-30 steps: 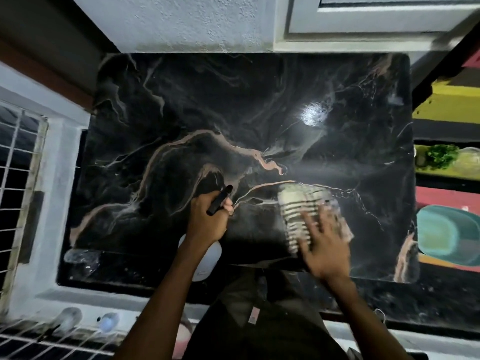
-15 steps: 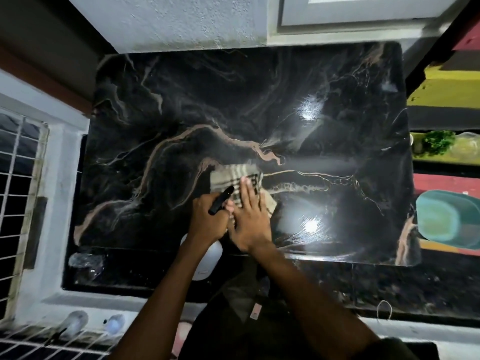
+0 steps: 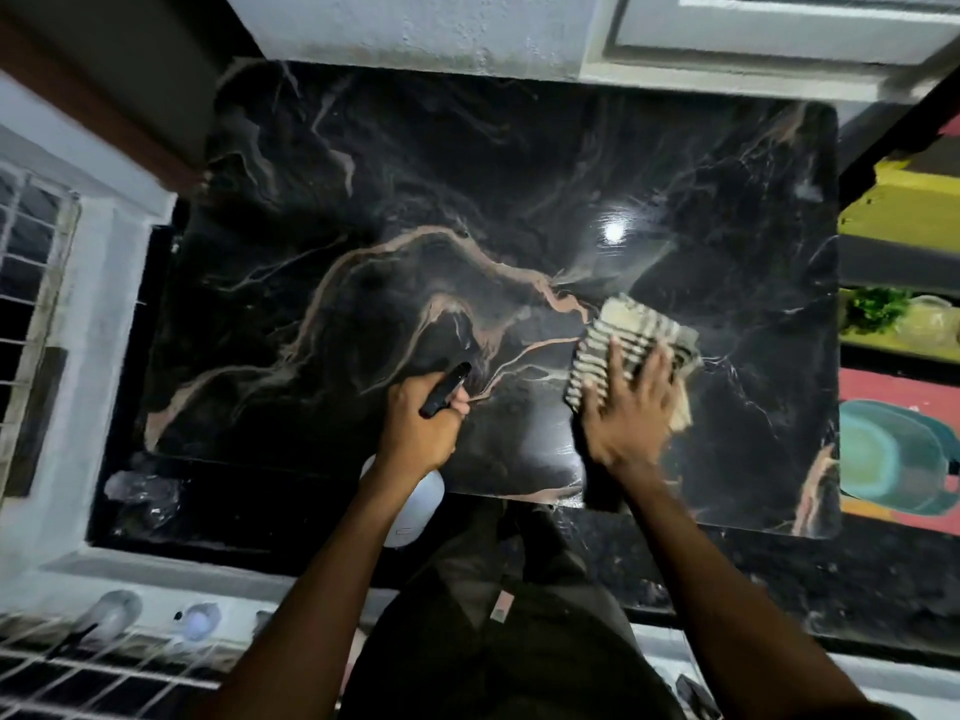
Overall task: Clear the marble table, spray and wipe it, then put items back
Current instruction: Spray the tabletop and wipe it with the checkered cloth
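The black marble table [image 3: 467,200] with pink veins fills the middle of the view and has nothing standing on it. My left hand [image 3: 418,431] grips a spray bottle [image 3: 415,504] by its black nozzle head near the front edge; the white body hangs below my wrist. My right hand [image 3: 626,407] presses a striped cloth [image 3: 623,337] flat on the marble, right of centre, with straight spread fingers. The cloth's near part is hidden under that hand.
A white wall and window frame [image 3: 727,39] border the far edge. Right of the table are coloured shelves with a teal tub [image 3: 893,457] and green leaves [image 3: 875,306]. A barred window [image 3: 31,304] is at the left. Two bottle tops [image 3: 197,621] stand by a rack near me.
My right hand slid the cloth left until it was beside the spray bottle, then back to the right of centre. The left hand kept its place with the bottle.
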